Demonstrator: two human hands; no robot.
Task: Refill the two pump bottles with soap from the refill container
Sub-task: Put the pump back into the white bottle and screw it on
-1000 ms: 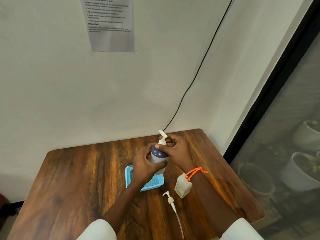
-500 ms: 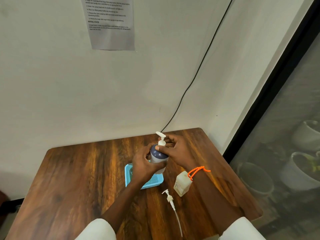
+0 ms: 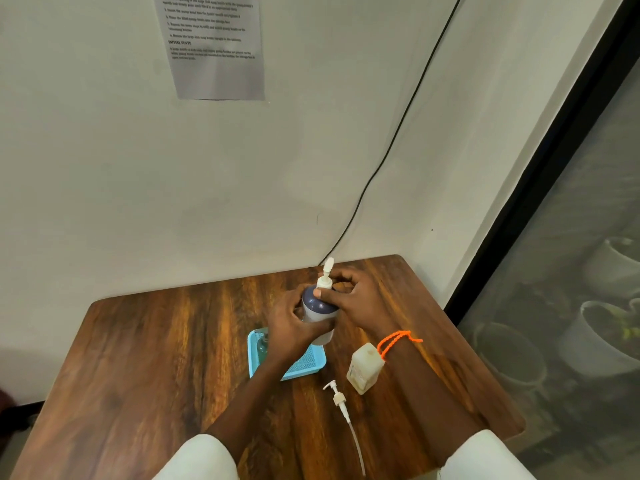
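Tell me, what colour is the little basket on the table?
Light blue. The basket shows best in the head view, beside the wrist.

1. Left hand [image 3: 291,323]: fingers curled round the body of the pump bottle [image 3: 320,313], gripping it from the left side.
2. Right hand [image 3: 353,299]: thumb and fingers curled at the bottle's pump collar, thumb tip on the near side.
3. Both forearms bare, extended forward and converging; pale sleeves at the elbows.
4. Right wrist carries an orange cord.

Glossy wooden table [image 3: 145,358], blue plastic mesh basket [image 3: 304,365], matt paper sheet [image 3: 214,50]
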